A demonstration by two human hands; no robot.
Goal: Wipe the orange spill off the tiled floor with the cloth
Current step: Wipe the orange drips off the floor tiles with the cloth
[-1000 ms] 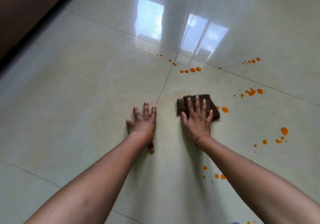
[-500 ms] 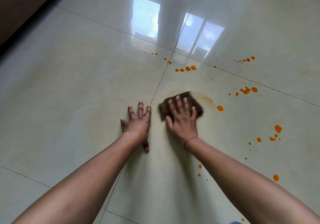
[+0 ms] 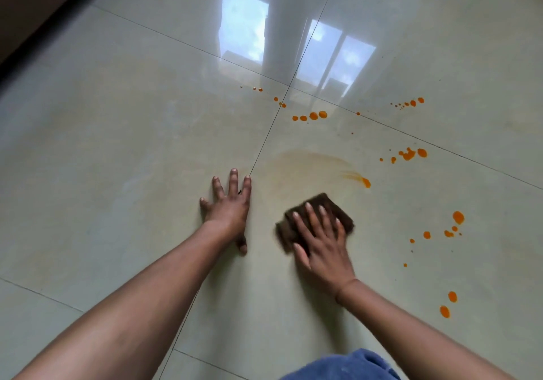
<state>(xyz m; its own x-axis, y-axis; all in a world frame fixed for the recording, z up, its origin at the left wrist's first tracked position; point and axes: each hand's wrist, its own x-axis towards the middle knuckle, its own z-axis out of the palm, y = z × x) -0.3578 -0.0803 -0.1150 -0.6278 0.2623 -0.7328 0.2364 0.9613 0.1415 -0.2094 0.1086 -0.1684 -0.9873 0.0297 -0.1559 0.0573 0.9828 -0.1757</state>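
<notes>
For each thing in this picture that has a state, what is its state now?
right hand: fingers straight, pressing on the cloth.
left hand: flat on the floor, fingers spread, holding nothing.
cloth: flat on the floor, under the right hand, blurred.
orange smear: thin, partly wiped, beyond the cloth.
orange drops: whole, scattered beyond and right of the cloth.

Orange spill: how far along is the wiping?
Early. Done: one patch is reduced to a faint smear. In hand: the right hand presses the brown cloth flat; the left hand rests on the floor. Left: drops by the grout cross, right-side clusters, two near drops.
</notes>
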